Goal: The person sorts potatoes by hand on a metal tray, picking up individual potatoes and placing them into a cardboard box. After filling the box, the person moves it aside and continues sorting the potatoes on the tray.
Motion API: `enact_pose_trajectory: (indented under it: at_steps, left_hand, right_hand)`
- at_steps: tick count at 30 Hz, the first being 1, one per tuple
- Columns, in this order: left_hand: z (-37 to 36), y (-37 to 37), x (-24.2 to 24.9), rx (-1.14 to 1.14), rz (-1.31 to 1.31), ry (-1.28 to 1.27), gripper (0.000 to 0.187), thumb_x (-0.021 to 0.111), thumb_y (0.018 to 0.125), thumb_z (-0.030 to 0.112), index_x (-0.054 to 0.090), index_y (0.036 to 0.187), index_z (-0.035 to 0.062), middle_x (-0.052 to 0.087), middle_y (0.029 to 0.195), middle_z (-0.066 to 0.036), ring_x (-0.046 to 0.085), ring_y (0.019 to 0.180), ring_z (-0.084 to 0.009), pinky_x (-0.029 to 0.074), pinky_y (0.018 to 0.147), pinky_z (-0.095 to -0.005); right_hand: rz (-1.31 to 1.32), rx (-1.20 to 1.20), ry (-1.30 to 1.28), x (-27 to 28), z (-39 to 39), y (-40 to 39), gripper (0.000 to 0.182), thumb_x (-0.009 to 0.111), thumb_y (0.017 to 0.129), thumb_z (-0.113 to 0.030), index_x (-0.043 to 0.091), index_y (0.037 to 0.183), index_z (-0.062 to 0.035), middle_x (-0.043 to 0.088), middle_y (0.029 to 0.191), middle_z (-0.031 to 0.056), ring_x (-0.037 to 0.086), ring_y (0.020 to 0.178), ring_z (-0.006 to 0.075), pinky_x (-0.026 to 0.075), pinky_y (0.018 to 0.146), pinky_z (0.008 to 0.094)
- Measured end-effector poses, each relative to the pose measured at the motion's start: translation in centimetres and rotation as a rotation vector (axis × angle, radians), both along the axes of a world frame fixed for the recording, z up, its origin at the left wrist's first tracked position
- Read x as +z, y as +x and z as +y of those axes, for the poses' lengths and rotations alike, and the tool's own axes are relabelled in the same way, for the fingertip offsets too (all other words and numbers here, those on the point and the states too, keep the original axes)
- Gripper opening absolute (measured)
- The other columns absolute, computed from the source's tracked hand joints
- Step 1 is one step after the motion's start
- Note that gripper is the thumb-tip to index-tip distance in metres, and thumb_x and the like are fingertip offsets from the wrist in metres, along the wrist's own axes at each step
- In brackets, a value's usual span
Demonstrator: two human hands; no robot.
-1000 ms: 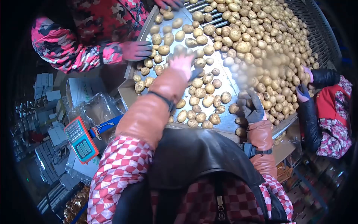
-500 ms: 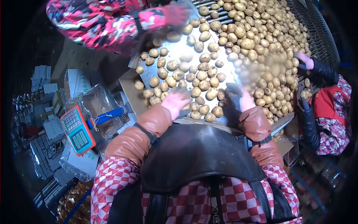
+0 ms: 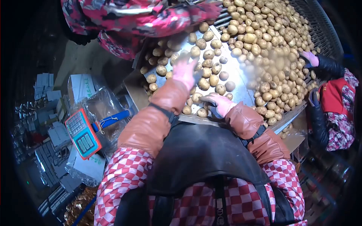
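Left hand (image 3: 184,72), blurred, is spread over the loose potatoes (image 3: 204,83) on the bench (image 3: 238,72). I see the right hand (image 3: 219,103) low by the bench's near edge, fingers bent beside a couple of potatoes; from my view I cannot tell whether it pinches one. To the right of the loose ones I have a dense heap (image 3: 260,41), and at its outer side a co-worker's gloved hand (image 3: 310,58). Another person's camouflage sleeve (image 3: 143,20) crosses the far left corner. Left of the bench stands an orange-rimmed keypad (image 3: 77,124).
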State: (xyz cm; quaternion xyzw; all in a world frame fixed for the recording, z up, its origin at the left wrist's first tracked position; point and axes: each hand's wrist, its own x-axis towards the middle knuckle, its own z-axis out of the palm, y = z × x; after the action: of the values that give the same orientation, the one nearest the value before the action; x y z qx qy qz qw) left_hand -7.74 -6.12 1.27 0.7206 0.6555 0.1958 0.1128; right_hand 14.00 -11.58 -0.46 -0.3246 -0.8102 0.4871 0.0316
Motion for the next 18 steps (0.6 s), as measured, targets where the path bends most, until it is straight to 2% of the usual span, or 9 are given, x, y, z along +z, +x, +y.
enact_pose_trajectory:
  at_steps: [2,4,5,6,10,14,16,17,18]
  left_hand:
    - [-0.2,1.2,-0.7,-0.123,-0.002,-0.123,0.053,0.07,0.083,0.032,0.058,0.132,0.019,0.048,0.142,-0.017,0.042,0.134,-0.0378,0.035,0.111,-0.0469]
    - [-2.0,1.0,-1.9,-0.668,0.303,-0.019,0.058,0.069,0.083,0.022,0.052,0.138,0.0221,0.049,0.141,-0.013,0.041,0.134,-0.039,0.034,0.111,-0.0458]
    - [-3.0,-0.5,-1.5,-0.668,-0.007,-0.072,0.056,0.07,0.081,0.018,0.055,0.135,0.0209,0.051,0.138,-0.012,0.043,0.133,-0.0369,0.035,0.111,-0.0442]
    - [-4.2,-1.8,-2.5,-0.53,-0.147,-0.062,0.048,0.072,0.079,0.02,0.062,0.126,0.0182,0.056,0.131,-0.012,0.049,0.127,-0.0337,0.04,0.107,-0.0431]
    - [-3.2,-6.1,-1.6,-0.183,0.152,-0.334,0.03,0.066,0.082,0.016,0.069,0.112,0.0154,0.065,0.115,-0.014,0.061,0.108,-0.0326,0.048,0.096,-0.0441]
    - [5.4,-7.8,-1.4,0.014,0.058,0.202,0.04,0.066,0.085,0.021,0.063,0.125,0.0209,0.061,0.129,-0.016,0.059,0.114,-0.0328,0.046,0.099,-0.0448]
    - [9.5,-5.6,0.9,0.397,-0.363,-0.654,0.04,0.061,0.093,0.03,0.058,0.132,0.0213,0.058,0.136,-0.013,0.059,0.115,-0.0298,0.045,0.099,-0.0422]
    - [9.3,-5.4,2.4,0.312,-0.274,-0.8,0.041,0.058,0.094,0.033,0.058,0.133,0.0204,0.059,0.136,-0.013,0.059,0.114,-0.0299,0.045,0.099,-0.042]
    - [8.9,-5.4,4.3,0.171,-0.146,-0.855,0.042,0.056,0.094,0.036,0.058,0.133,0.0195,0.059,0.135,-0.013,0.059,0.114,-0.03,0.045,0.099,-0.0418]
  right_hand:
    - [0.068,-0.182,-0.086,0.2,-0.7,0.7,0.047,0.065,0.084,-0.007,0.059,0.131,-0.0125,0.062,0.124,0.0158,0.059,0.116,0.0353,0.048,0.099,0.0397]
    - [0.054,-0.388,-0.117,1.5,-1.8,2.7,0.043,0.068,0.087,-0.007,0.061,0.129,-0.0102,0.066,0.119,0.0136,0.065,0.104,0.0277,0.052,0.09,0.0354]
    - [0.096,-0.554,-0.31,1.5,-2.6,4.4,0.042,0.067,0.089,-0.009,0.06,0.131,-0.0088,0.068,0.114,0.011,0.065,0.096,0.0223,0.053,0.083,0.0323]
    - [0.146,-0.721,-0.502,2.3,-3.2,5.8,0.041,0.067,0.091,-0.01,0.059,0.132,-0.0075,0.069,0.11,0.0084,0.064,0.088,0.0169,0.053,0.076,0.0293]
    - [0.172,-1.099,-0.6,3.1,-5.9,11.4,0.04,0.064,0.095,-0.015,0.059,0.134,-0.0067,0.066,0.094,0.0,0.054,0.067,0.0049,0.043,0.055,0.0201]
    - [0.191,-1.185,-0.634,4.3,-7.4,10.9,0.039,0.066,0.095,-0.016,0.06,0.132,-0.0055,0.066,0.088,0.0011,0.058,0.066,0.0081,0.046,0.055,0.0234]
    - [0.344,-1.295,-0.889,6.2,-7.7,8.7,0.037,0.066,0.096,-0.016,0.061,0.131,-0.004,0.067,0.088,0.0023,0.059,0.066,0.0093,0.047,0.055,0.0243]
    - [0.465,-1.197,-0.819,3.1,-8.9,9.3,0.035,0.065,0.096,-0.017,0.061,0.128,-0.0015,0.067,0.089,0.0034,0.059,0.066,0.0104,0.048,0.057,0.0246]
    - [0.275,-1.183,-0.787,5.2,-8.5,8.6,0.035,0.065,0.097,-0.018,0.062,0.127,0.0005,0.067,0.09,0.0037,0.058,0.065,0.0104,0.047,0.058,0.0245]
